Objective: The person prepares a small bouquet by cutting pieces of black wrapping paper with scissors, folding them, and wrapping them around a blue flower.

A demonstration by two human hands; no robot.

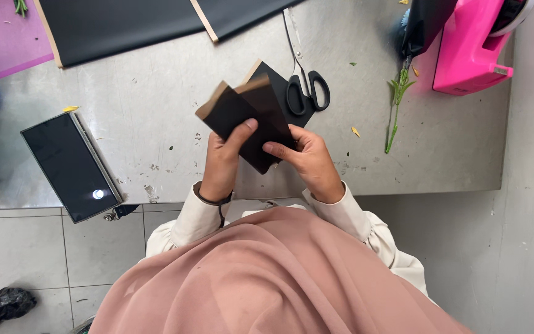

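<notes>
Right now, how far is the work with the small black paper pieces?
Done: small black paper pieces look already cut; black-handled scissors lie on the grey table. In hand: left hand and right hand hold them fanned. Left: large black sheets lie uncut.

A flat rectangular phone (71, 166) with a dark screen and one small white glint lies well left of the scissors (307, 93).

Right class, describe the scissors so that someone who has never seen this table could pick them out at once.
Start at the grey metal table and find the two hands fanning black paper pieces. Just beyond the right hand lie the scissors, flat on the metal. Their two black loop handles set them apart from the flat paper.
</notes>
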